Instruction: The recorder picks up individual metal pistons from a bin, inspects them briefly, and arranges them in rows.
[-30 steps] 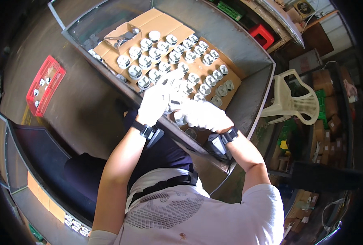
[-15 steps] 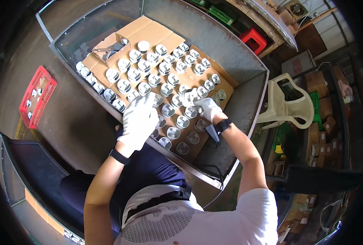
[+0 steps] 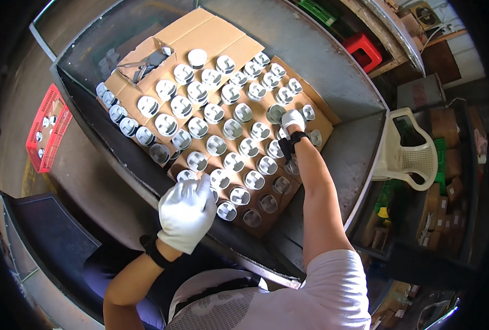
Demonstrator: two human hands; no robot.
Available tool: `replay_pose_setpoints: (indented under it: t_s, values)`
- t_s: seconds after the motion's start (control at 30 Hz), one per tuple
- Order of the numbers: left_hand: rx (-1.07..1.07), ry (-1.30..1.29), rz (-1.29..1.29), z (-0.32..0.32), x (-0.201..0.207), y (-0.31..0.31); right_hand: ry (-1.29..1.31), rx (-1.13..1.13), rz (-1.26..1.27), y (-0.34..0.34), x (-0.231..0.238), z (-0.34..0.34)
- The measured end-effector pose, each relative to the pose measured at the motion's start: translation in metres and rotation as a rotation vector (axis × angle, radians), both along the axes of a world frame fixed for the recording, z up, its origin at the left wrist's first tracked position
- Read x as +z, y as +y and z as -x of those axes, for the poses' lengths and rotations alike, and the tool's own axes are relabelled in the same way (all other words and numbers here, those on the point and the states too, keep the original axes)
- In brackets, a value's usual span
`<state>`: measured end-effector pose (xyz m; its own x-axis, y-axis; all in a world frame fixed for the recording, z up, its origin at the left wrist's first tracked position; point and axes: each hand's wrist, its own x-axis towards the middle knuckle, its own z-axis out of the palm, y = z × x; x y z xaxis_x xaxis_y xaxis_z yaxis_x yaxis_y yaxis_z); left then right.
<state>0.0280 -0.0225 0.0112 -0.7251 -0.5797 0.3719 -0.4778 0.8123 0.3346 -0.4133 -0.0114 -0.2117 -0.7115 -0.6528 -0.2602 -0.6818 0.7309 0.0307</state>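
Note:
Many silvery round pistons (image 3: 232, 129) stand in rough rows on brown cardboard (image 3: 214, 34) inside a large metal bin. My right hand (image 3: 294, 121), in a white glove, reaches to the far right part of the rows. Its fingers are closed at the side of a shaded piston (image 3: 276, 114); the fingertips are partly hidden. My left hand (image 3: 187, 214), also gloved in white, is at the bin's near edge, beside the nearest pistons. Its fingers are curled together, and what they hold, if anything, is hidden beneath the hand.
The bin's metal wall (image 3: 332, 60) rises behind the pistons. A small open cardboard box (image 3: 145, 63) with dark tools stands at the far left. On the floor at left is a red crate (image 3: 47, 129) with some pistons. A cream plastic chair (image 3: 407, 154) stands right of the bin.
My right hand has moved farther out and to the right across the pistons. My left hand has drawn back toward me, down to the near edge. The view has shifted slightly.

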Motion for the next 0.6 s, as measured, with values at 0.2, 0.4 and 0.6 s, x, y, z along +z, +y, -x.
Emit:
replay_pose_setpoints:
  t_s: [0.2, 0.4, 0.6]
  values:
    - [-0.052, -0.004, -0.144, 0.022, 0.014, -0.004, 0.012, -0.068, -0.108, 0.010, -0.058, 0.060]
    - [-0.025, -0.119, -0.180, 0.020, 0.015, -0.013, -0.096, -0.033, -0.138, -0.021, -0.053, 0.031]
    - [-0.050, -0.156, -0.238, 0.018, 0.018, -0.014, -0.015, -0.283, 0.398, -0.047, -0.024, 0.048]
